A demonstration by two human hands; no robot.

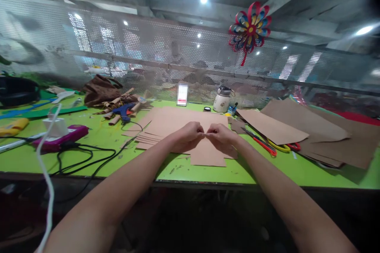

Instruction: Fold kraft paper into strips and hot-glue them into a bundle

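My left hand [190, 134] and my right hand [220, 134] meet above the middle of the green table. Each has thumb and forefinger pinched together, and the fingertips of both almost touch. Whatever small thing lies between them is too fine to make out. Right below is a cut piece of brown card [208, 157] with a squared tab facing me. Larger brown sheets [169, 119] lie flat behind and to the left of my hands, with several layered strips at their left edge.
At left are a purple power strip [78, 131], black cables, a blue glue gun [124, 111] and brown paper rolls. A phone [182, 95] and a white bottle [221, 101] stand at the back. Red-handled scissors [267, 147] and brown sheets [314, 126] lie right. A paper flower [251, 29] hangs above.
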